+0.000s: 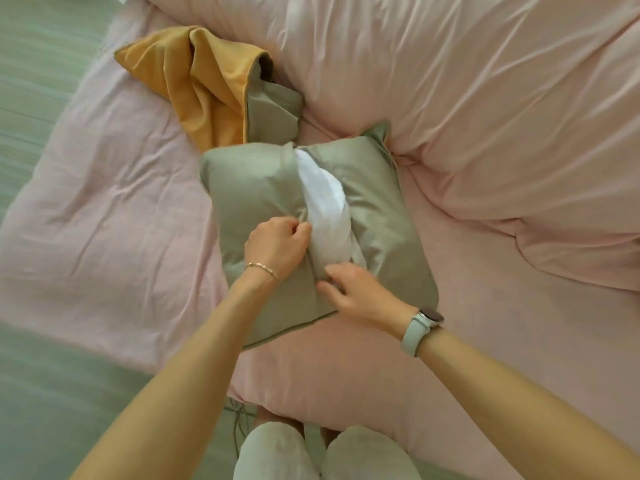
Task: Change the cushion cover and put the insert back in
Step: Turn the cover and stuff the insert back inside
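Head | left hand (277,245) pinches green cover (242,188) | white insert (327,202) showing

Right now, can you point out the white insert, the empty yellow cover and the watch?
white insert (325,206), head view: the bare white fabric showing through the green cover's opening.
yellow cover (194,84), head view: its crumpled yellow face.
watch (431,315), head view: its dark face on the right wrist.

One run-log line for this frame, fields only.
stage: closing cover | left hand: pinches green cover edge | right hand: at opening's near end | white insert: still showing | yellow cover: aside on bed
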A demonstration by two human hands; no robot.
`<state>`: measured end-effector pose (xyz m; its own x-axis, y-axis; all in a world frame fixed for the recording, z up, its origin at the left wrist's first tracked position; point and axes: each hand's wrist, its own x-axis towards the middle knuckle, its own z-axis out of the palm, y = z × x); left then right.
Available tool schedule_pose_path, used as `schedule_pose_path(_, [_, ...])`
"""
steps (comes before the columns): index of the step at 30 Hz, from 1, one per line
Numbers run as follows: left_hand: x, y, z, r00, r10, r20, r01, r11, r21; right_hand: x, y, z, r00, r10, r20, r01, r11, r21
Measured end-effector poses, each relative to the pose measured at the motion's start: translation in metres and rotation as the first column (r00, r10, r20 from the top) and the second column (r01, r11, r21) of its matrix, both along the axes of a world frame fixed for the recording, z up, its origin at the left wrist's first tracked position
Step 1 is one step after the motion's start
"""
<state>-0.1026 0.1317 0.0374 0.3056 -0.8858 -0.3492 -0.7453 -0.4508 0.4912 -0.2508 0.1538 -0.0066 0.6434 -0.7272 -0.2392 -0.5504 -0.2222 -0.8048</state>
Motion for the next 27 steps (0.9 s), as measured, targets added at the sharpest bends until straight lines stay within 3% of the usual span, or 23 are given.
schedule_pose_path(2, [0.014, 0.013, -0.004, 0.997, -0.016, 0.070, 0.007, 0.991, 0.132, -0.009, 0.017, -0.007, 0.990, 0.124, -0.062, -0.127, 0.991, -0.044])
schedule_pose_path(4, [0.023, 0.029, -0.003, 0.985, -0.058, 0.165, 0.034, 0.989, 0.143, -0.016, 0.028, -0.013, 0.989, 0.114, -0.098, -0.135, 0.960, -0.245])
schedule_pose_path(6, [0.026, 0.039, -0.004, 0.957, -0.066, 0.283, 0.100, 0.989, -0.107, -0.022, 0.027, -0.016, 0.987, 0.023, -0.157, -0.090, 0.897, -0.434])
schedule_pose_path(8, [0.026, 0.038, -0.010, 0.910, -0.114, 0.399, 0.274, 0.887, -0.372, -0.027, 0.020, -0.017, 0.965, -0.001, -0.261, -0.145, 0.831, -0.537])
schedule_pose_path(9, [0.025, 0.032, -0.016, 0.871, -0.187, 0.453, 0.390, 0.826, -0.408, -0.029, 0.015, -0.017, 0.947, 0.022, -0.320, -0.205, 0.808, -0.552])
schedule_pose_path(11, [0.025, 0.017, -0.027, 0.745, -0.369, 0.555, 0.602, 0.731, -0.323, -0.030, 0.006, -0.016, 0.904, 0.102, -0.414, -0.342, 0.754, -0.561])
schedule_pose_path(15, [0.025, -0.005, -0.030, 0.593, -0.576, 0.563, 0.736, 0.672, -0.087, -0.030, -0.022, -0.005, 0.874, 0.133, -0.467, -0.444, 0.608, -0.658])
schedule_pose_path(18, [0.035, -0.008, -0.022, 0.579, -0.581, 0.571, 0.729, 0.683, -0.045, -0.037, -0.027, 0.012, 0.887, 0.189, -0.422, -0.449, 0.569, -0.689])
schedule_pose_path(22, [0.031, 0.004, -0.005, 0.641, -0.580, 0.502, 0.727, 0.669, -0.156, -0.066, -0.030, 0.026, 0.922, 0.196, -0.335, -0.382, 0.616, -0.690])
schedule_pose_path(27, [-0.002, 0.060, -0.022, 0.716, -0.626, 0.311, 0.698, 0.631, -0.338, -0.105, -0.053, 0.007, 0.931, -0.064, -0.360, -0.234, 0.652, -0.721])
